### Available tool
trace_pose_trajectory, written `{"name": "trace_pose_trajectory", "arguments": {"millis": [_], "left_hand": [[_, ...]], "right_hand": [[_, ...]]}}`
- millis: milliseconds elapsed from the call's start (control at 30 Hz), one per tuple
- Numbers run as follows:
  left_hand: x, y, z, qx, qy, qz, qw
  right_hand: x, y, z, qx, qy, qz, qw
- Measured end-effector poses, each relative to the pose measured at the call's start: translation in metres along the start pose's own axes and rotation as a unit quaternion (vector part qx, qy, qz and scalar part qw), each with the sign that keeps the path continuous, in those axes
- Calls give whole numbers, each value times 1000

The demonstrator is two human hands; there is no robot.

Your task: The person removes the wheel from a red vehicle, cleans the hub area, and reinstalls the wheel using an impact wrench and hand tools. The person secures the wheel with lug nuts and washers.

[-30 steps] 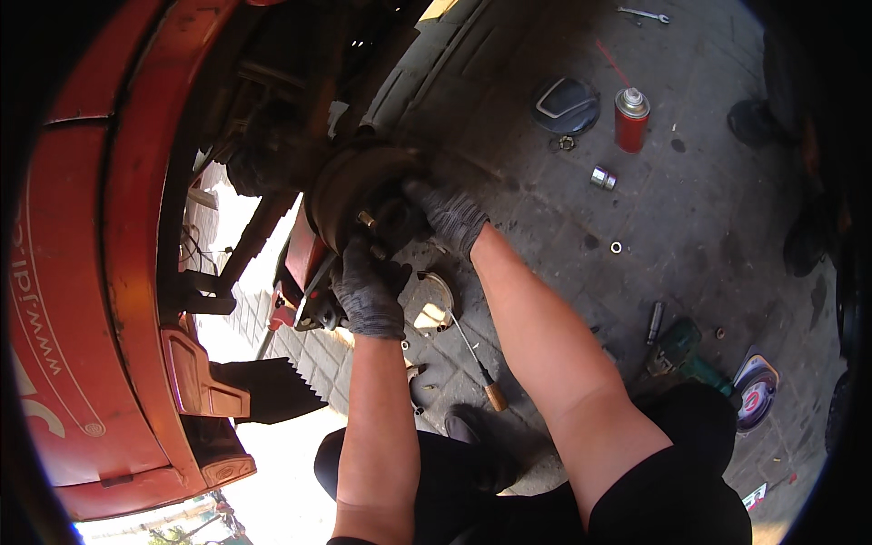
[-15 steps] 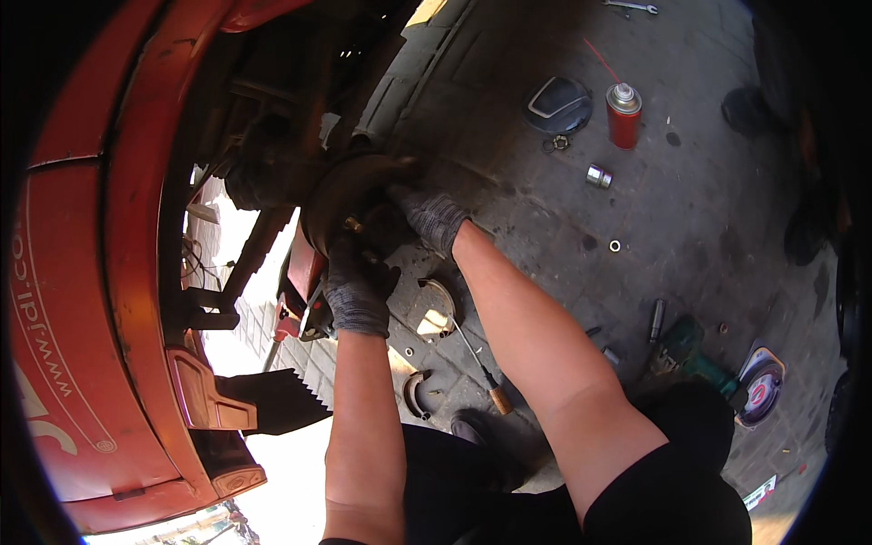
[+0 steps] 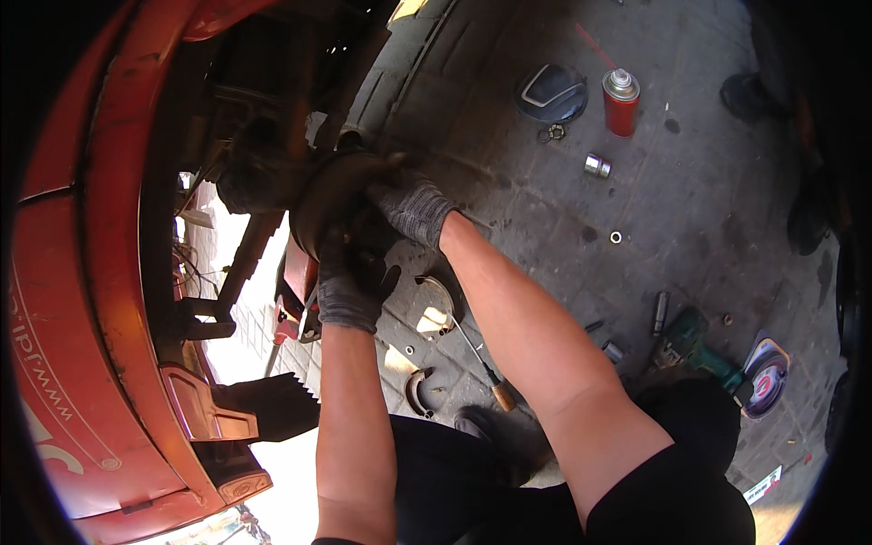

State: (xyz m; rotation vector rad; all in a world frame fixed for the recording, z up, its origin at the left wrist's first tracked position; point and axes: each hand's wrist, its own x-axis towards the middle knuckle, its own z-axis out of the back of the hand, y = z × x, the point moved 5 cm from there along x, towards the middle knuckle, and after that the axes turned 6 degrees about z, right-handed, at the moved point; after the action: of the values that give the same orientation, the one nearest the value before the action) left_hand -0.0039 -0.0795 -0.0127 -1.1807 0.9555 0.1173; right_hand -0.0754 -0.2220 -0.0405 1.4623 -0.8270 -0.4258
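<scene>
A dark round brake drum (image 3: pixel 313 202) sits at the axle under the red vehicle, its face turned toward me and mostly in shadow. My left hand (image 3: pixel 350 289), in a grey knit glove, grips its lower edge with the thumb sticking out; the other fingers are hidden by shadow. At the right side of the drum, my gloved right hand (image 3: pixel 413 209) has its fingers closed around the rim. Below the hands, one curved brake shoe (image 3: pixel 438 295) lies on the paving by a wooden-handled screwdriver (image 3: pixel 500 394). Another curved shoe (image 3: pixel 415 392) rests nearer my foot.
The red body panel (image 3: pixel 68 354) fills the left side. On the paving to the right are a red spray can (image 3: pixel 621 107), a dark cap (image 3: pixel 551 94), a socket (image 3: pixel 598 165), a washer (image 3: pixel 616 238), a green power tool (image 3: pixel 698 350) and a disc pack (image 3: pixel 766 381).
Both hands remain at the drum, and my right hand sits slightly more over its face. A small brass-coloured part on the drum is now out of sight. The whole view has shifted slightly.
</scene>
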Motion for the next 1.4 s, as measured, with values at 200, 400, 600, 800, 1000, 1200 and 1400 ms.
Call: {"name": "trace_pose_trajectory", "arguments": {"millis": [200, 400, 600, 800, 1000, 1200, 1400], "left_hand": [[1, 4, 3, -12, 5, 7, 1000], [6, 7, 12, -42, 9, 8, 999], [14, 9, 2, -105, 67, 4, 992], [-4, -4, 10, -18, -70, -22, 997], [4, 7, 5, -99, 29, 27, 994], [0, -2, 13, -16, -59, -18, 998], [-5, 11, 1, -110, -35, 62, 991]], "right_hand": [[5, 0, -4, -75, 66, 5, 995], [-1, -8, -5, 90, 26, -62, 994], [6, -7, -7, -119, 40, -24, 992], [-3, -3, -5, -30, 30, -33, 999], [1, 10, -13, -265, 30, 132, 955], [-5, -14, -7, 65, -4, -126, 990], [2, 14, -10, -259, 22, 96, 961]]}}
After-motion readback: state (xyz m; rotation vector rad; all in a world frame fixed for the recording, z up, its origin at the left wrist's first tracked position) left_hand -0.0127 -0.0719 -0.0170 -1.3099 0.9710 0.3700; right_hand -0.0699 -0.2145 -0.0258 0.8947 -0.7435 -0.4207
